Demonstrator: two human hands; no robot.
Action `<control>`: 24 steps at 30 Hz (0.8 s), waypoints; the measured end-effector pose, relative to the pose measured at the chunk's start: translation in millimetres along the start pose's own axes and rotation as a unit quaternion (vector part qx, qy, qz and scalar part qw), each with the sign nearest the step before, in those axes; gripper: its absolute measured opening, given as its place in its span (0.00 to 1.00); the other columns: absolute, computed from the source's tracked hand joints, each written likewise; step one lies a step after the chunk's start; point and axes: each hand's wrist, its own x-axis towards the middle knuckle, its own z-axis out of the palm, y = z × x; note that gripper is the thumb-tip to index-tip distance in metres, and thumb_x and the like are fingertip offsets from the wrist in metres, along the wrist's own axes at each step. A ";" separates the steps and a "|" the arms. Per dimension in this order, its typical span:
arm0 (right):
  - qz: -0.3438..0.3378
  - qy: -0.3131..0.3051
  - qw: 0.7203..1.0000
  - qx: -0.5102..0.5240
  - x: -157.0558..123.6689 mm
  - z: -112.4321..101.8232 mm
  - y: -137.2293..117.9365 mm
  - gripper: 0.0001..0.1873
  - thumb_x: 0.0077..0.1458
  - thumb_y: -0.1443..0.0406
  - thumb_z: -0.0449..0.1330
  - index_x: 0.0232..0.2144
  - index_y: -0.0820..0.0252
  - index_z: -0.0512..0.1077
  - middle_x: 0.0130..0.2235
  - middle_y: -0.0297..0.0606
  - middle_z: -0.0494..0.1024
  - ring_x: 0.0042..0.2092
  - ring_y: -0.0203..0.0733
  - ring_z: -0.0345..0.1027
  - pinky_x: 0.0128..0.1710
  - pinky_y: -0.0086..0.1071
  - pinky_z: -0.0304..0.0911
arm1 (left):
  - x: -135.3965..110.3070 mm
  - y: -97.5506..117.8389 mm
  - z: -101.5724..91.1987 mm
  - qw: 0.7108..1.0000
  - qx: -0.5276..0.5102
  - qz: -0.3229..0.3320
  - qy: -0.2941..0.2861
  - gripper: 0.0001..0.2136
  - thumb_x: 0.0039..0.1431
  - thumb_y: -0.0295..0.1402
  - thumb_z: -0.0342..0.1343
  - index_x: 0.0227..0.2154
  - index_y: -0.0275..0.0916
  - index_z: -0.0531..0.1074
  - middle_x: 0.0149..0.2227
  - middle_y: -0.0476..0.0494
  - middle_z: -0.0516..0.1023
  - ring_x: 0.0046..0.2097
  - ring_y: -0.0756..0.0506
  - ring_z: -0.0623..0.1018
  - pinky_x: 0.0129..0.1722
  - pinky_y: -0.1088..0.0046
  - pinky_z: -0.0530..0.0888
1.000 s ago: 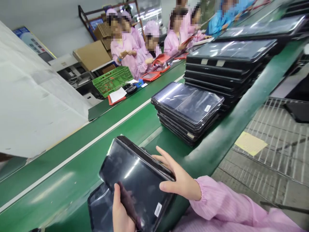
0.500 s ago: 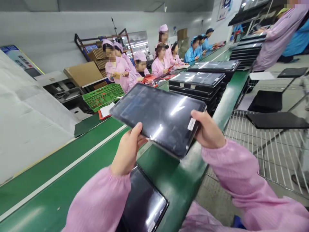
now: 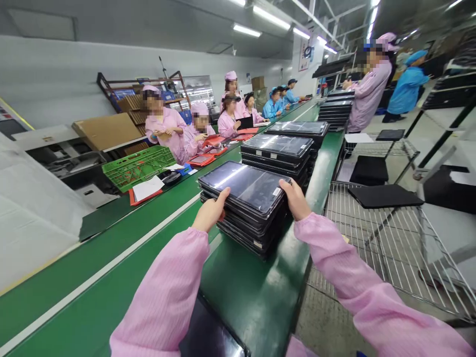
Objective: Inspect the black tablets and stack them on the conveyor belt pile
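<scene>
A black tablet (image 3: 245,184) with a glossy screen and a small white label lies flat on top of a stack of similar tablets (image 3: 247,230). My left hand (image 3: 211,210) grips its near left edge, thumb on top. At the right end, my right hand (image 3: 295,197) holds the corner by the label, thumb over the edge. The fingers beneath are partly hidden. Another dark tablet (image 3: 213,329) rests on the green belt below my left forearm, partly covered by my sleeve.
More tablet stacks (image 3: 277,148) stand farther along the green conveyor (image 3: 122,292). A green crate (image 3: 139,166) and red sleeves (image 3: 203,159) are on the left, where co-workers (image 3: 163,121) in pink sit or stand. A wire rack (image 3: 375,243) with stools is on the right.
Both hands have moved forward with the tablet, from held tilted in the air to level on top of the stack. My view has tipped up, showing more ceiling.
</scene>
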 end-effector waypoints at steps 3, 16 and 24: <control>-0.015 0.040 0.997 0.060 4.1 10.3 5.6 0.18 0.54 0.51 0.56 0.39 0.58 0.71 0.38 0.36 0.76 0.41 0.43 0.69 0.45 0.37 0.65 | -5.5 -5.3 -4.1 0.994 0.099 0.025 0.034 0.34 0.58 0.65 0.39 0.11 0.42 0.64 0.16 0.41 0.69 0.26 0.40 0.73 0.35 0.64 0.66; -0.091 0.207 0.964 0.139 2.5 35.5 14.4 0.14 0.57 0.57 0.53 0.37 0.57 0.75 0.39 0.37 0.78 0.40 0.45 0.69 0.43 0.39 0.63 | 96.0 -19.0 2.8 0.874 -0.267 0.173 0.367 0.17 0.62 0.44 0.41 0.31 0.38 0.69 0.42 0.39 0.78 0.47 0.44 0.78 0.53 0.66 0.69; -0.116 0.189 0.971 0.090 8.5 29.7 18.0 0.14 0.58 0.57 0.52 0.37 0.56 0.74 0.37 0.35 0.75 0.39 0.43 0.67 0.42 0.38 0.63 | 107.0 -13.4 1.0 0.877 -0.269 0.150 0.369 0.12 0.60 0.34 0.43 0.26 0.38 0.69 0.38 0.38 0.80 0.46 0.43 0.79 0.51 0.66 0.71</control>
